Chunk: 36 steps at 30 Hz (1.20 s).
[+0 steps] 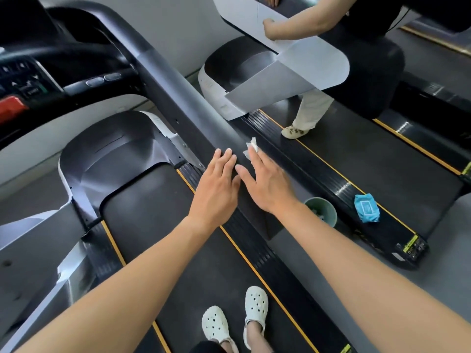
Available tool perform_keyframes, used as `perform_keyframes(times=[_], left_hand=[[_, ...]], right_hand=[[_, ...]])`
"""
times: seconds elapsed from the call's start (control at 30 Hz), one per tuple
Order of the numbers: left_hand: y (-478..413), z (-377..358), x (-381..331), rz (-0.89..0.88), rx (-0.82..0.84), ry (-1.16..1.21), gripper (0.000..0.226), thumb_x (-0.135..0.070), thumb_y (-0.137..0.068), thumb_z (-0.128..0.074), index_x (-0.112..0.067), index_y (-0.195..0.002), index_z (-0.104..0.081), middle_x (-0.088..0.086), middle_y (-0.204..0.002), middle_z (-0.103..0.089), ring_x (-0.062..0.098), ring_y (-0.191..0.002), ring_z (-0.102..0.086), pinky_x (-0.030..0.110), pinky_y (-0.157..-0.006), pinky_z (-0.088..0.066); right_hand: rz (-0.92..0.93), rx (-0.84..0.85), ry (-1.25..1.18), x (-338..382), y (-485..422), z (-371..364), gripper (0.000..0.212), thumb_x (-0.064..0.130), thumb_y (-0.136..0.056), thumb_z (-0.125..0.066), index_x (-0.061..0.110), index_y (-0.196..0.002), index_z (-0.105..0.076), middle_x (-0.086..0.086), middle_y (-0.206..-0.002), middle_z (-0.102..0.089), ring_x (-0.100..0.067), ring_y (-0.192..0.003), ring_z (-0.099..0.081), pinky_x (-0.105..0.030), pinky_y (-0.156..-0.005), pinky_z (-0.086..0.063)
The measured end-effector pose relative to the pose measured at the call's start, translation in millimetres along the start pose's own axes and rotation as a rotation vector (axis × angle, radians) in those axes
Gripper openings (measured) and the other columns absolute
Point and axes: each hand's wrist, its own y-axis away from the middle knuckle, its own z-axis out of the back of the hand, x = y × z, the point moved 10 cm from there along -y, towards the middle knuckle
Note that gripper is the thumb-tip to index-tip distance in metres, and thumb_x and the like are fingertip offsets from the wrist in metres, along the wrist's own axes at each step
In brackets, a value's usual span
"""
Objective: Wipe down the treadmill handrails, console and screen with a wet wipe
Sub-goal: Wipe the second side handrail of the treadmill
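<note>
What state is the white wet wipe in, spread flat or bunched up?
Bunched up: the white wet wipe sits crumpled under the right hand on the dark grey handrail, only a wrinkled wad showing.

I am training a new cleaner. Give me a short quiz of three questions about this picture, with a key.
1. Which hand presses the wet wipe on the handrail?
2. True or false: the blue wipe pack lies on the console.
3. Fill in: the bin on the floor is ____.
Key: 1. The right hand. 2. False: it lies on the neighbouring treadmill's side rail. 3. Green.
</note>
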Motion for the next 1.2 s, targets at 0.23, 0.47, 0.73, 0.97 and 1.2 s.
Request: perform_keyframes(times=[0.23, 0.47, 0.73, 0.97, 1.2], left_hand=[[-5, -5, 2, 0.077, 0.026, 0.005, 0.062, -0.043, -0.108, -0.040, -0.005, -0.156, -0.035, 0.006, -0.166, -0.029, 0.024, -0.158, -0.011, 0.037, -0.129, -0.013], [-7, -5, 2, 0.044, 0.018, -0.038, 0.057, -0.045, -0.106, -0.045, -0.008, -0.150, -0.045, 0.010, -0.159, -0.041, 0.031, -0.155, -0.022, 0.041, -0.127, -0.021], [-7, -11, 5, 0.064, 0.022, -0.072, 0.063, -0.050, -0.107, -0.041, -0.006, -0.152, -0.041, 0.006, -0.160, -0.037, 0.027, -0.157, -0.018, 0.037, -0.128, -0.019], [-5, -11, 4, -0.001, -0.008, -0.091, 0.060, -0.042, -0.107, -0.046, -0.001, -0.151, -0.042, 0.012, -0.158, -0.038, 0.035, -0.154, -0.022, 0.034, -0.127, -0.016], [-6, -11, 3, 0.045, -0.007, -0.073, 0.062, -0.048, -0.106, -0.041, -0.006, -0.151, -0.042, 0.006, -0.158, -0.038, 0.029, -0.154, -0.021, 0.034, -0.127, -0.018]], right_hand=[[-0.046, -0.095, -0.005, -9, 34, 1, 0.069, 0.061, -0.104, -0.030, 0.022, -0.160, -0.022, -0.001, -0.150, -0.046, -0.020, -0.135, -0.047, -0.041, -0.106, -0.045], [-0.185, 0.148, -0.131, -16, -18, -3, 0.079, 0.072, -0.100, -0.025, 0.023, -0.162, -0.023, -0.004, -0.163, -0.038, -0.029, -0.146, -0.040, -0.047, -0.115, -0.035], [-0.215, 0.016, -0.208, -43, 43, 0, 0.080, 0.069, -0.096, -0.046, 0.024, -0.159, -0.026, -0.006, -0.157, -0.046, -0.031, -0.137, -0.051, -0.043, -0.107, -0.044], [-0.090, -0.027, -0.218, -13, 1, 4, 0.089, 0.079, -0.088, -0.040, 0.030, -0.160, -0.025, 0.010, -0.158, -0.044, -0.014, -0.138, -0.050, -0.039, -0.104, -0.046], [-0.075, -0.068, -0.300, -30, 28, 7, 0.077, 0.067, -0.095, -0.051, 0.031, -0.159, -0.030, 0.012, -0.158, -0.044, -0.011, -0.139, -0.048, -0.034, -0.106, -0.045]])
